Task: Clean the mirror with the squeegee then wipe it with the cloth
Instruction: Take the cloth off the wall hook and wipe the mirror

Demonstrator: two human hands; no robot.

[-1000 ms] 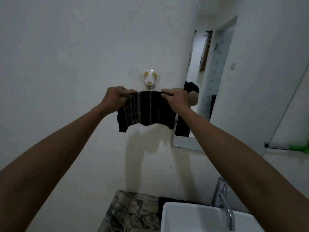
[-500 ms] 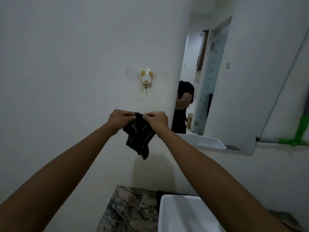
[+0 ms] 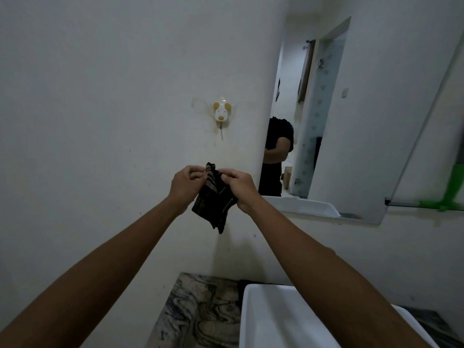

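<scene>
Left hand (image 3: 187, 188) and right hand (image 3: 238, 188) both pinch the bunched dark striped cloth (image 3: 215, 200) in front of the wall, left of the mirror (image 3: 356, 136). Green squeegee (image 3: 449, 194) is parked far right, so squeegeeing looks done; wiping's left.

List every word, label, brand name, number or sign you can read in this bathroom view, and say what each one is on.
None: no readable text shows anywhere in this view.
Dark striped cloth, held by the left hand and right hand: stripes only, no label visible.
Dog-shaped wall hook: no lettering.
Mirror: a small wall plate in the reflection is too small to read.
Green squeegee: blurred, no brand legible.
</scene>
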